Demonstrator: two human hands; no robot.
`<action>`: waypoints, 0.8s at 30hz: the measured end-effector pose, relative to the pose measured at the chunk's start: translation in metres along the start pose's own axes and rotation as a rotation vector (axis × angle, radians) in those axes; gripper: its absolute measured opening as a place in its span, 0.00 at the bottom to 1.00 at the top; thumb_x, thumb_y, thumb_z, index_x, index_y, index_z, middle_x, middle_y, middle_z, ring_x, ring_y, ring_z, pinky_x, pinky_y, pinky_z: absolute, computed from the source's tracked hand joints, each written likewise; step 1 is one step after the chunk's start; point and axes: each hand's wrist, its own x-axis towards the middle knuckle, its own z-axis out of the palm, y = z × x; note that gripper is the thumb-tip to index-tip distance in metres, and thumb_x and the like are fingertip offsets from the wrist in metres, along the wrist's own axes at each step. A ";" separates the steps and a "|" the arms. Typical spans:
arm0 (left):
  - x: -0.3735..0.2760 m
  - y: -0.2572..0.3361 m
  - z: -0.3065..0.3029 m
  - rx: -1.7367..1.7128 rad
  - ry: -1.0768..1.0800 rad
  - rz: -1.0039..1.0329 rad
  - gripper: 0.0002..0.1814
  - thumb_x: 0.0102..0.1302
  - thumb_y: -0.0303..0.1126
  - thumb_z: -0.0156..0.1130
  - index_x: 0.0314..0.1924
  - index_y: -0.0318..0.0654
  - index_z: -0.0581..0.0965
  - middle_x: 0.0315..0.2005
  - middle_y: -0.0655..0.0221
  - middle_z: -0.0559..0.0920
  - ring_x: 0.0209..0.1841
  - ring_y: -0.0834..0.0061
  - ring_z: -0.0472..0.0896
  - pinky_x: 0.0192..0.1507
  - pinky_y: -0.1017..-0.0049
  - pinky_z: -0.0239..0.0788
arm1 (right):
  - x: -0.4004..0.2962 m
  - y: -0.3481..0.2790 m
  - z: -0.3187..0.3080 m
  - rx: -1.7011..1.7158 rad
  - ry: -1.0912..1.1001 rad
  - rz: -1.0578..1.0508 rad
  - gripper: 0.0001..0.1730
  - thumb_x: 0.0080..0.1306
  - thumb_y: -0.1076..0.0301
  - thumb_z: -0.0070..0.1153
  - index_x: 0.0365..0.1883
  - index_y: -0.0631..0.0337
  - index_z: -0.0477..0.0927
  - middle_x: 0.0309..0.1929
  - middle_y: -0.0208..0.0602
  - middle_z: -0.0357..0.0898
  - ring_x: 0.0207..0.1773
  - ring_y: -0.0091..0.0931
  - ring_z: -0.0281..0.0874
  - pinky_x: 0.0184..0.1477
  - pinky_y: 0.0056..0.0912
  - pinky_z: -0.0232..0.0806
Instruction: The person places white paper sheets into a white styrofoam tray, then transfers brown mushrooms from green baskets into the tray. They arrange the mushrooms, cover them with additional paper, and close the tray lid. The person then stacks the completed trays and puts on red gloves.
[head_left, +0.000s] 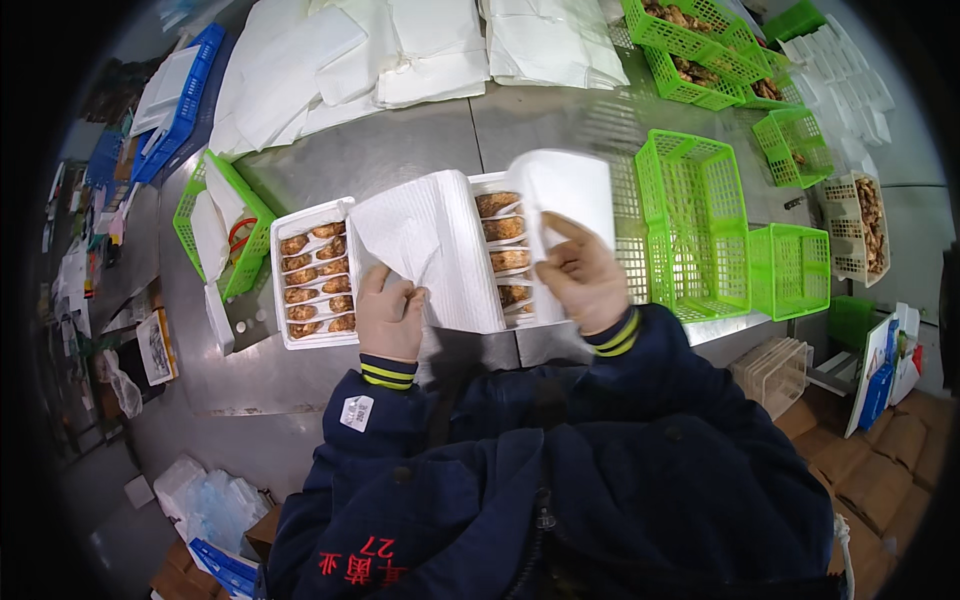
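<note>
My left hand (391, 309), in a thin glove, has a corner of a white paper sheet (401, 232) between its fingers. That sheet lies partly over a white compartment tray (311, 330) holding two columns of brown knobbly pieces, perhaps mushrooms or truffles. My right hand (577, 274), gloved too, pinches another white sheet (577, 187), raised and curled over a second white tray (491, 178). Similar brown pieces (504, 228) show in one column of that tray. White ribbed paper (472, 262) lies between the two hands and hides part of it.
Green plastic baskets (697, 225) stand at the right, with filled ones (697, 45) beyond. A tilted green basket (255, 262) with white sheets and a red-handled item is at the left. White sheets (427, 45) are piled at the back of the metal table (330, 390).
</note>
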 end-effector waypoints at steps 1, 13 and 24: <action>0.001 -0.006 -0.001 0.001 0.097 0.132 0.07 0.59 0.23 0.68 0.36 0.30 0.80 0.36 0.57 0.83 0.37 0.57 0.81 0.41 0.65 0.71 | 0.001 0.012 0.019 -0.009 -0.089 -0.046 0.34 0.64 0.83 0.60 0.69 0.61 0.69 0.36 0.27 0.76 0.33 0.15 0.72 0.37 0.16 0.67; -0.004 -0.005 -0.035 -0.958 -0.015 -0.422 0.40 0.57 0.11 0.57 0.72 0.32 0.63 0.66 0.59 0.70 0.66 0.69 0.71 0.68 0.70 0.63 | 0.017 0.021 0.000 -1.197 -0.202 -0.633 0.30 0.68 0.62 0.57 0.67 0.59 0.71 0.65 0.51 0.72 0.70 0.47 0.66 0.70 0.57 0.57; 0.030 0.089 -0.025 -1.046 -0.268 -0.293 0.41 0.60 0.12 0.59 0.74 0.33 0.60 0.71 0.62 0.66 0.70 0.71 0.66 0.70 0.70 0.61 | 0.024 -0.003 -0.017 -0.165 -0.310 -0.141 0.39 0.69 0.63 0.59 0.75 0.58 0.60 0.68 0.47 0.70 0.65 0.39 0.72 0.65 0.38 0.66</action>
